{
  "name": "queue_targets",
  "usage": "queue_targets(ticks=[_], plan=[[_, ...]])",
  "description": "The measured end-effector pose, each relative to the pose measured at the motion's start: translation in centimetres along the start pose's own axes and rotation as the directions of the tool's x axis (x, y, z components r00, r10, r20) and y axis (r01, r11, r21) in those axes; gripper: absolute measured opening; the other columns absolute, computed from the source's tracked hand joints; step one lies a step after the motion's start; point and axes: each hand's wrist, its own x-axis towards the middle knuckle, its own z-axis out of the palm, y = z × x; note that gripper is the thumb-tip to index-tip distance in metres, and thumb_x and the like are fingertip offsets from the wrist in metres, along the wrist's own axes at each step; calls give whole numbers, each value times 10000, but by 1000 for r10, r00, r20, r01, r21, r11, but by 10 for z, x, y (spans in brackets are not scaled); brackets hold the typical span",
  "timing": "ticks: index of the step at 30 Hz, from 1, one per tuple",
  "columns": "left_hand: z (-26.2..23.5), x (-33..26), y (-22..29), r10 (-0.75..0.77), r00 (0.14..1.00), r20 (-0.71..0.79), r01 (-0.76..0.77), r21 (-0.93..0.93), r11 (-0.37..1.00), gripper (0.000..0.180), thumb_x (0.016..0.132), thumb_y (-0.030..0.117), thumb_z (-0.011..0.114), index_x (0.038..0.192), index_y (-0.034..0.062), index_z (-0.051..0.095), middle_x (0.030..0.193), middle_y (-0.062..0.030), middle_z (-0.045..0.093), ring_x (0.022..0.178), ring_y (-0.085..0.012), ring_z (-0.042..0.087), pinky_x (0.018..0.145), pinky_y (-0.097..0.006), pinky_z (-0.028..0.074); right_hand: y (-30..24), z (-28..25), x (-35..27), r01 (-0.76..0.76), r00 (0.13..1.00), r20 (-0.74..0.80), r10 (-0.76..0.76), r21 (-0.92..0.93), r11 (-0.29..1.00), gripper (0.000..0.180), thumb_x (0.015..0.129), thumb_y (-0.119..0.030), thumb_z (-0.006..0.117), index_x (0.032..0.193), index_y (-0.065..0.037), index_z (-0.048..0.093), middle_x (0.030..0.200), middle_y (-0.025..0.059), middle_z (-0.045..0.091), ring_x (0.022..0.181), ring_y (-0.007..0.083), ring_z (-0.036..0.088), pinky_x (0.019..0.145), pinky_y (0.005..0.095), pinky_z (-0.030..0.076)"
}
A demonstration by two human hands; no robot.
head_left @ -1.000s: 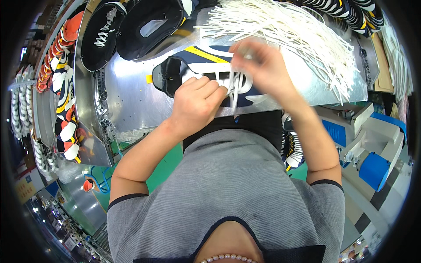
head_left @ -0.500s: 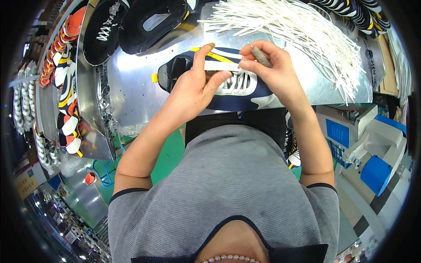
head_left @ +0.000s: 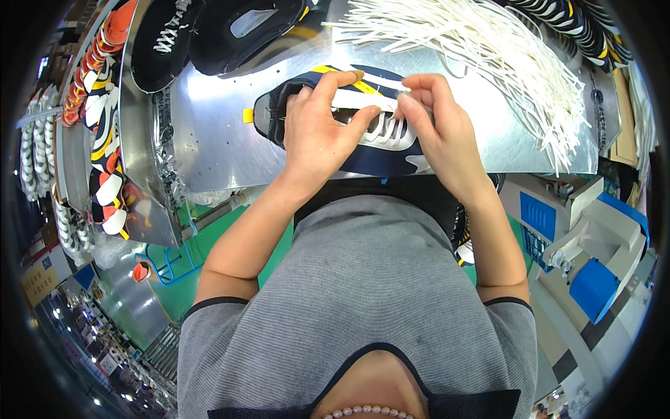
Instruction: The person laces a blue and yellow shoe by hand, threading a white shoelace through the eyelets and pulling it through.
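A navy shoe upper (head_left: 366, 165) with white and yellow trim lies sideways on the metal table, its heel to the left. White lace (head_left: 391, 133) crosses its eyelets. My left hand (head_left: 317, 136) grips the upper by the lacing edge, some fingers inside the opening; a brownish cover sits on the forefinger tip. Against the far eyelet edge, the thumb and fingers of my right hand (head_left: 443, 129) are closed. They hold the small hook tool with a wrapped grey handle, now mostly hidden by the fingers.
A heap of white laces (head_left: 474, 56) spreads over the table's (head_left: 216, 146) back right. Two black uppers (head_left: 237, 42) lie back left. Stacked uppers stand at the far right (head_left: 579, 31) and left (head_left: 105, 153). A grey and blue machine (head_left: 593, 237) stands to my right.
My right hand has turned, bringing its fingertips down to the eyelet edge; the hook tool, plainly visible before, is mostly hidden. My left hand has shifted slightly right along the upper.
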Motion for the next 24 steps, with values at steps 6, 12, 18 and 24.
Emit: queue_targets(ticks=[6,12,18,24], plan=[[2,-1,-2,27,999,-44,-30,-61,998,448,760,256,827,1156,113,675,995,-90,721,819,-295,580,800,-385,459,4,-4,-10,48,994,102,-33,-151,987,168,919,-131,667,983,-15,563,767,151,692,695,312,695,623,397,525],[0,-8,8,21,998,61,-9,-194,981,374,843,23,735,1195,-2,612,1128,-139,707,986,-197,686,876,-302,523,1,15,-1,202,976,177,-127,-514,834,154,906,-122,638,940,-1,549,720,135,675,653,306,682,567,394,512],[-1,-8,-4,136,991,-12,-136,-208,969,411,811,36,708,1212,52,621,1052,-175,702,870,-329,677,747,-363,529,-7,10,-2,231,962,251,-107,-545,806,197,929,-152,631,1035,-16,535,754,170,669,696,356,670,603,434,505],[1,-5,-2,-59,998,17,62,-282,957,517,780,39,745,1265,35,564,1181,-159,665,1042,-306,658,915,-390,502,-2,-16,-8,-31,999,29,36,-175,984,184,884,-86,684,1049,-38,620,709,114,672,630,232,664,575,334,490]])
